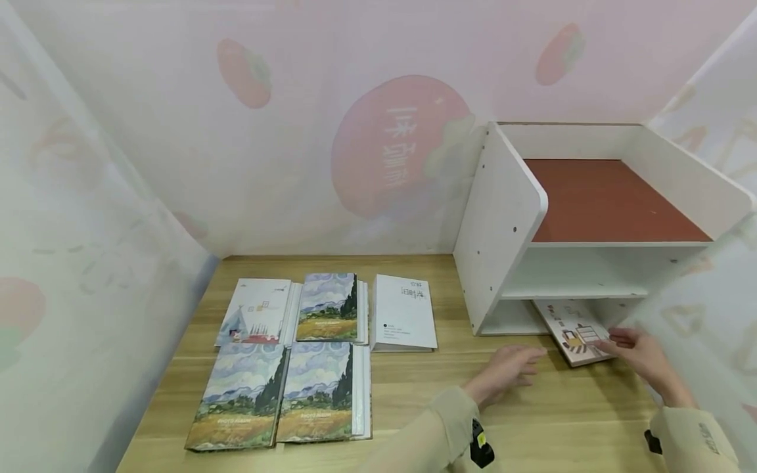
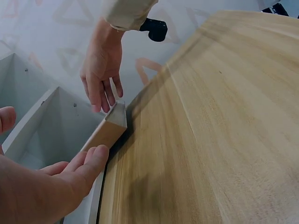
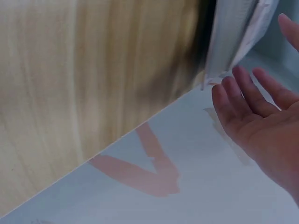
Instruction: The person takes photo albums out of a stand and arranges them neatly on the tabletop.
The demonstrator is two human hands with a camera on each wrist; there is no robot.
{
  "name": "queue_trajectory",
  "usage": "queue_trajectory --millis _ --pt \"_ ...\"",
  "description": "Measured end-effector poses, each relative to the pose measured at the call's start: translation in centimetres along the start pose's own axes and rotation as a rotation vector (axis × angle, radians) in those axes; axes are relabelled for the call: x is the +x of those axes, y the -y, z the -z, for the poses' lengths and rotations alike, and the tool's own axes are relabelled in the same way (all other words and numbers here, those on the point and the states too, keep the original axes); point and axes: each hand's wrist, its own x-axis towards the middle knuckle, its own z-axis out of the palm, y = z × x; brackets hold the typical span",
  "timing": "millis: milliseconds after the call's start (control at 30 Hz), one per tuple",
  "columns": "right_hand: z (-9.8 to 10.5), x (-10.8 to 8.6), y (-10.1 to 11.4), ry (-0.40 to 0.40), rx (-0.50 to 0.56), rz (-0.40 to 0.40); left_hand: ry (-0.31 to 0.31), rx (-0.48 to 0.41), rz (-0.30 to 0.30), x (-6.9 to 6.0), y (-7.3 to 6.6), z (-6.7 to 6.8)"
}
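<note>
A white photo album (image 1: 575,334) with a printed cover lies in the shelf's lowest compartment, its near end sticking out over the table. In the left wrist view its spine (image 2: 105,134) faces my left hand (image 1: 507,373), whose fingers are loosely extended just left of it. My right hand (image 1: 641,358) is at the album's right side, fingertips close to the page edges (image 3: 229,44) in the right wrist view; whether they touch cannot be told. Neither hand grips the album. The album's far end is hidden inside the shelf.
A white shelf unit (image 1: 503,217) with a brown top panel (image 1: 609,200) stands at the table's back right. On the wooden table (image 1: 414,407) at left lie several albums: landscape-covered ones (image 1: 316,391), a white tent-print one (image 1: 254,312) and a plain white one (image 1: 405,312). Printed sheeting (image 1: 284,164) hangs behind.
</note>
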Motion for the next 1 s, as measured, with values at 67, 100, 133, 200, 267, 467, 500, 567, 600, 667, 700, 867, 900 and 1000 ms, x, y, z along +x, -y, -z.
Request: queue_trajectory --millis 67,100,133,200,267,467,500,567,600,667,700,867,900,1000 --pt "0.0 0.2 -0.5 -0.004 -0.025 0.002 0.020 0.005 0.006 0.3 0.0 0.0" --pt "0.0 0.3 -0.8 -0.002 -0.037 0.000 0.032 0.005 0.009 0.5 0.1 0.0" --pt "0.0 0.4 -1.0 0.004 -0.046 -0.003 0.040 0.003 0.012 0.6 0.1 0.0" --pt "-0.1 0.6 -1.1 0.028 -0.056 -0.018 0.055 0.002 0.021 0.9 0.3 0.1" --pt "-0.2 0.8 -1.0 0.054 -0.069 -0.039 0.062 0.002 0.032 1.1 0.6 0.3" --pt "0.1 1.3 -0.1 0.126 -0.119 -0.103 0.068 -0.013 0.044 1.4 1.2 0.7" --pt "0.2 1.4 0.0 0.138 -0.120 -0.119 0.068 -0.015 0.045 1.5 1.3 0.8" --pt "0.3 1.6 0.2 0.165 -0.104 -0.152 0.065 -0.018 0.048 1.5 1.4 1.0" --pt "0.3 1.6 0.2 0.176 -0.095 -0.167 0.063 -0.018 0.050 1.6 1.5 1.1" --pt "0.2 1.7 0.2 0.190 -0.084 -0.182 0.053 -0.016 0.056 1.6 1.6 1.3" --pt "0.1 1.7 0.2 0.197 -0.082 -0.186 0.046 -0.013 0.060 1.7 1.7 1.3" --pt "-0.3 1.9 0.0 0.196 -0.059 -0.187 -0.003 -0.013 0.076 2.1 2.0 1.4" --pt "-0.4 2.0 -0.1 0.195 -0.045 -0.188 -0.011 -0.015 0.078 2.2 2.0 1.5" --pt "-0.7 2.2 -0.4 0.192 -0.003 -0.192 -0.029 -0.024 0.084 2.4 2.2 1.4"
